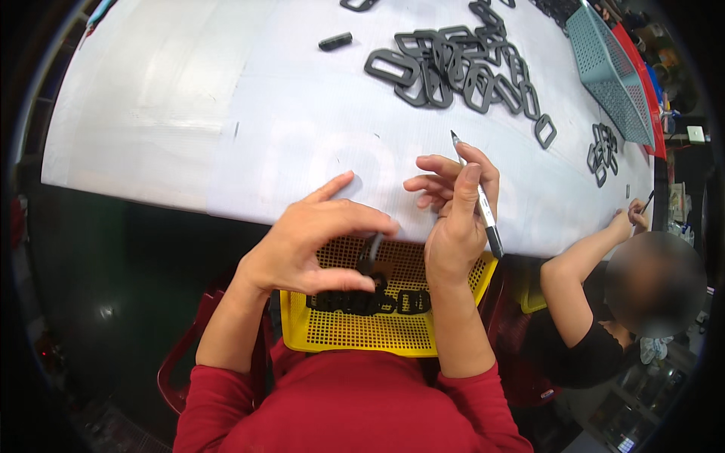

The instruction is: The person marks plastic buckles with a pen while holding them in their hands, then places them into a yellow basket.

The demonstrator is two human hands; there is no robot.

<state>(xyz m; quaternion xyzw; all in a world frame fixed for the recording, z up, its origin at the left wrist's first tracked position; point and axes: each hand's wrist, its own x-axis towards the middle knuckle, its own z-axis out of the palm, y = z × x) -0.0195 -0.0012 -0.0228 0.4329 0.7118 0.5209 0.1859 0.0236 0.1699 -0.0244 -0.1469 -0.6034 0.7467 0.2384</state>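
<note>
My left hand (pixel 310 238) hangs over a yellow perforated basket (pixel 362 341) at my lap, thumb and fingers spread apart. In the gap between thumb and forefinger a black piece (pixel 368 254) shows nearly edge-on, slightly blurred; whether it touches the fingertips is hard to tell. More black pieces (pixel 370 303) lie in the basket. A white marker pen (pixel 484 205) with a black end rests in my right hand (pixel 457 226), between thumb and forefinger, its tip pointing up and away. The other right fingers are loosely curled above the table's near edge.
Black rectangular frames (pixel 445 64) are heaped on the white table (pixel 302 90), with a short black piece (pixel 335 41) to their left. A grey-blue basket (pixel 604 68) stands far right. To my right, a co-worker's hands (pixel 636 215) work near a small pile of frames (pixel 602 153).
</note>
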